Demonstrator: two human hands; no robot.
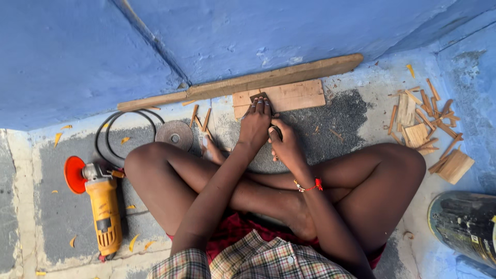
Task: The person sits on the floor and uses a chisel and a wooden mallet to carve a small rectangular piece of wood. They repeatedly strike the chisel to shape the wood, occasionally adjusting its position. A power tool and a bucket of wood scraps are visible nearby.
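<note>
Two hands work close together | left hand (254, 126) presses flat, fingers out, on small wood block (260, 96) | right hand (285, 144) just beside, curled, cannot tell what it holds | block looks light, stiff; hold its sides | flat board (294, 95) under fingertips

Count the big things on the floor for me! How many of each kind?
Angle grinder: 1
Loose grinding disc: 1
Long wooden plank: 1
Flat wooden board: 1
Pile of wood offcuts: 1
Total: 5
</note>
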